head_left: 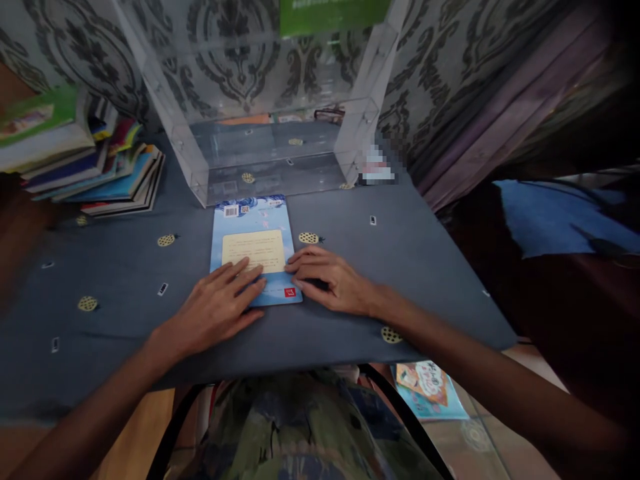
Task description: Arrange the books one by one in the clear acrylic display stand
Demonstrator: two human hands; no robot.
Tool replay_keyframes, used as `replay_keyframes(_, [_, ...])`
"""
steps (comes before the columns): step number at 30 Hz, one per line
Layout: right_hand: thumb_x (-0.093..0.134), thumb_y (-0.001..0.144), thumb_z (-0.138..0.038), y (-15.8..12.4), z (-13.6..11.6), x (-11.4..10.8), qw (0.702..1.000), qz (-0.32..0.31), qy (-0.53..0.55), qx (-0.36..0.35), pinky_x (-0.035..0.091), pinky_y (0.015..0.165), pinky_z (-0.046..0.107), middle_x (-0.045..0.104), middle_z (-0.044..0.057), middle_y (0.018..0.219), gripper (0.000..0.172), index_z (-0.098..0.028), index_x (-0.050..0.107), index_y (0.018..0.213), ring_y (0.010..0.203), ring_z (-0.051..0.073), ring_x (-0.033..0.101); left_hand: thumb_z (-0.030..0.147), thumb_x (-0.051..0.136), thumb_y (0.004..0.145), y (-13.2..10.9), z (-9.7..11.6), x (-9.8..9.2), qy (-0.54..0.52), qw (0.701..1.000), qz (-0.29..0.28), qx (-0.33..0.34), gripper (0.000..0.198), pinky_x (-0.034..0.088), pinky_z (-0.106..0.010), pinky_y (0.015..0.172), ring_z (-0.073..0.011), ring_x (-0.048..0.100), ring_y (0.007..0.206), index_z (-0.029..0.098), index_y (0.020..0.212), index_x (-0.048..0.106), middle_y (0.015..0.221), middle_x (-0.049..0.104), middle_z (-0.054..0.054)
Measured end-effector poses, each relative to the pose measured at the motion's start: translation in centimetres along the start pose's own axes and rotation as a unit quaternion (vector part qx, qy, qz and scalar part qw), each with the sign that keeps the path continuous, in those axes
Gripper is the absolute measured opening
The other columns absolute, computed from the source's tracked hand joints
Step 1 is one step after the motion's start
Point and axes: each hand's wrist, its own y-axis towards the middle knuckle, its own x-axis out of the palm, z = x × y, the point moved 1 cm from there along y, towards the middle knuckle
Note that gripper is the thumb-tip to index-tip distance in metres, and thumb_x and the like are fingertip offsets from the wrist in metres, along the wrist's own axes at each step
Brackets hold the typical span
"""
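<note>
A light blue book lies flat on the table, its back cover up, with a barcode and a cream text panel showing. Across the book's lower left part rests my left hand, fingers stretched out over the cover. My right hand is at the book's right edge, fingertips touching it and fingers slightly bent and apart. Neither hand is wrapped round anything.
Behind the book stands a clear acrylic shelf with a green item up top. A stack of books is at the left, with a blurred arm near it. Another book lies below the table's front edge.
</note>
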Motion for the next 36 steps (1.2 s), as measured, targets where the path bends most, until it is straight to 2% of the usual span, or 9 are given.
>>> replay_keyframes(3, [0.054,0.098,-0.019,-0.2,-0.7,0.1,0.999,-0.017,-0.039,-0.001,0.054,0.097,0.045,0.074,0.013,0.107,0.015,-0.015,0.069,0.096,0.110,0.024,0.064,0.039,0.046,0.103,-0.8,-2.1,0.0,-0.042,0.998,0.017,-0.048,0.040,0.050,-0.047,0.108,-0.0279,0.055,0.134,0.016,0.131,0.061,0.140,0.063,-0.013])
replay_keyframes(8, [0.054,0.099,-0.025,-0.7,-1.9,0.5,0.993,-0.050,-0.105,0.036,0.053,0.099,0.048,0.072,0.012,0.115,0.016,-0.018,0.068,0.104,0.120,0.027,0.062,0.040,0.039,0.103,-2.1,-6.6,1.0,-0.050,0.971,0.048,-0.230,0.047,0.046,-0.054,0.111,-0.0321,0.053,0.136,0.012,0.137,0.057,0.142,0.060,-0.017])
replay_keyframes(11, [0.052,0.101,-0.028,-0.6,-2.3,0.9,0.985,-0.064,-0.149,0.061,0.050,0.102,0.053,0.071,0.014,0.122,0.022,-0.017,0.067,0.113,0.124,0.029,0.060,0.038,0.038,0.102,-2.4,-7.4,2.0,-0.084,0.961,0.060,-0.256,0.048,0.043,-0.053,0.114,-0.0309,0.051,0.138,0.012,0.139,0.055,0.141,0.061,-0.016])
replay_keyframes(14, [0.054,0.100,-0.035,0.2,-1.7,1.2,0.976,-0.082,-0.181,0.086,0.041,0.111,0.059,0.063,0.018,0.137,0.034,-0.016,0.063,0.127,0.134,0.033,0.053,0.039,0.037,0.102,-2.4,-7.1,2.9,-0.087,0.961,0.083,-0.248,0.049,0.042,-0.052,0.116,-0.0301,0.051,0.138,0.012,0.139,0.055,0.144,0.058,-0.017])
replay_keyframes(18, [0.051,0.101,-0.038,2.8,1.2,1.1,0.964,-0.111,-0.199,0.137,0.035,0.116,0.059,0.054,0.019,0.147,0.043,-0.015,0.056,0.137,0.142,0.032,0.045,0.039,0.034,0.103,-2.6,-6.6,3.7,-0.062,0.965,0.104,-0.232,0.050,0.044,-0.053,0.113,-0.0303,0.053,0.136,0.011,0.138,0.056,0.142,0.059,-0.019])
replay_keyframes(24, [0.049,0.101,-0.034,7.0,6.0,1.1,0.950,-0.083,-0.232,0.193,0.034,0.118,0.054,0.050,0.017,0.152,0.043,-0.014,0.054,0.139,0.143,0.030,0.044,0.034,0.037,0.103,-3.1,-5.2,3.5,-0.016,0.970,0.124,-0.208,0.045,0.051,-0.053,0.106,-0.0322,0.059,0.130,0.010,0.133,0.061,0.135,0.065,-0.019])
replay_keyframes(29, [0.049,0.100,-0.032,7.1,7.7,1.2,0.959,-0.072,-0.208,0.179,0.036,0.119,0.051,0.051,0.017,0.151,0.043,-0.014,0.055,0.139,0.145,0.028,0.043,0.025,0.040,0.101,-3.7,-2.9,2.8,-0.001,0.979,0.116,-0.170,0.040,0.054,-0.048,0.102,-0.0300,0.061,0.126,0.012,0.130,0.063,0.131,0.067,-0.017])
replay_keyframes(32, [0.047,0.100,-0.032,6.5,8.0,1.1,0.968,-0.065,-0.181,0.162,0.034,0.120,0.052,0.051,0.013,0.152,0.044,-0.018,0.054,0.141,0.146,0.026,0.041,0.024,0.043,0.100,-4.0,-2.3,2.1,0.030,0.988,0.084,-0.127,0.038,0.056,-0.045,0.096,-0.0302,0.063,0.121,0.013,0.130,0.062,0.129,0.068,-0.017])
replay_keyframes(36, [0.045,0.100,-0.032,6.1,8.2,1.1,0.975,-0.053,-0.163,0.140,0.035,0.119,0.054,0.051,0.011,0.153,0.043,-0.021,0.054,0.141,0.147,0.025,0.040,0.010,0.050,0.093,-3.2,-2.6,0.2,0.095,0.995,-0.021,-0.016,0.040,0.052,-0.043,0.096,-0.0290,0.063,0.117,0.014,0.131,0.060,0.120,0.069,-0.016])
